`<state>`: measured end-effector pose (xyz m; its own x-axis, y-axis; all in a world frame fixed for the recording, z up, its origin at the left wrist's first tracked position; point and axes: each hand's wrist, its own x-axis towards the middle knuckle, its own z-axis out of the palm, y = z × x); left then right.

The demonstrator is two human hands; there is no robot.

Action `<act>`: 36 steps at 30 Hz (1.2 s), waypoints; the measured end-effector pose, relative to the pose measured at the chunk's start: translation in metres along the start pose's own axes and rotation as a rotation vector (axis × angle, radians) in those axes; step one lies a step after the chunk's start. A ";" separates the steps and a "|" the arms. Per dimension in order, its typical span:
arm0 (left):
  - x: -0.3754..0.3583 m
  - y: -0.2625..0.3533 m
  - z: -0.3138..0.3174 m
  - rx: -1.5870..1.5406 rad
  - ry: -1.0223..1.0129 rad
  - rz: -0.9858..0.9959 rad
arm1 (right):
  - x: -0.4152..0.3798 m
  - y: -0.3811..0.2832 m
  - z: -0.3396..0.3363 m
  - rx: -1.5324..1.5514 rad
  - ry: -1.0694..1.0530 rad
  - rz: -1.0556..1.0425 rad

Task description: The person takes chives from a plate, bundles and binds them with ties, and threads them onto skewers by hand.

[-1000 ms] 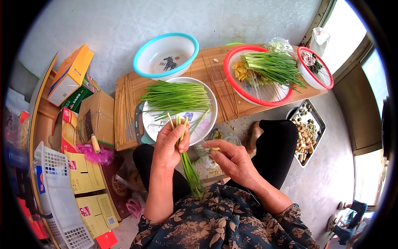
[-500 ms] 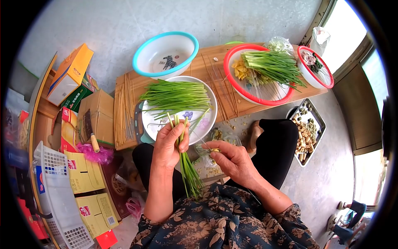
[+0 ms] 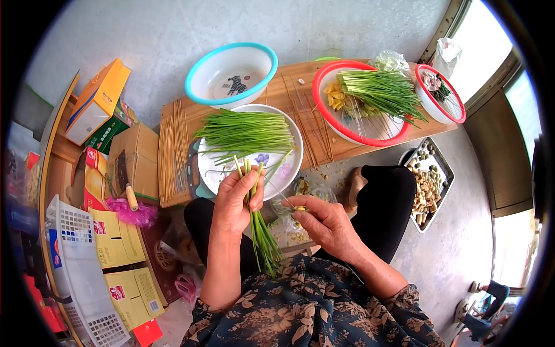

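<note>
My left hand (image 3: 234, 199) is closed around a small bunch of garlic chives (image 3: 263, 240), whose pale cut ends point up and whose green leaves hang toward my lap. My right hand (image 3: 324, 222) pinches a thin skewer (image 3: 276, 189); its tip end slants up toward the chives, and its other end runs back under the hand. A small yellowish piece sits at the right fingertips, too small to name. Just beyond both hands, a white plate (image 3: 292, 165) carries a pile of garlic chives (image 3: 245, 133).
A wooden table (image 3: 289, 87) holds bamboo skewers (image 3: 172, 150), a blue-rimmed basin (image 3: 188, 87) and a red-rimmed basin (image 3: 399, 139) with chives. On the floor at right lies a metal tray (image 3: 423, 228) of skewered food pieces. Boxes and a white basket (image 3: 72, 254) stand at left.
</note>
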<state>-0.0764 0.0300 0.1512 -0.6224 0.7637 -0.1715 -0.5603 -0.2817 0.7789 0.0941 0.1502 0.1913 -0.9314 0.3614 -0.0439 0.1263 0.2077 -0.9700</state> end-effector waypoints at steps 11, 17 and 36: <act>-0.001 0.002 -0.002 0.050 -0.025 0.012 | -0.001 -0.004 0.000 -0.011 -0.006 0.003; -0.002 0.002 -0.003 0.103 0.005 0.038 | -0.003 -0.015 -0.007 -0.089 -0.047 0.099; -0.004 -0.006 0.005 0.179 -0.102 -0.068 | 0.002 -0.009 -0.006 0.063 -0.014 0.060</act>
<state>-0.0678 0.0312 0.1501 -0.5224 0.8350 -0.1727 -0.4877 -0.1265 0.8638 0.0936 0.1545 0.2009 -0.9276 0.3584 -0.1058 0.1612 0.1282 -0.9786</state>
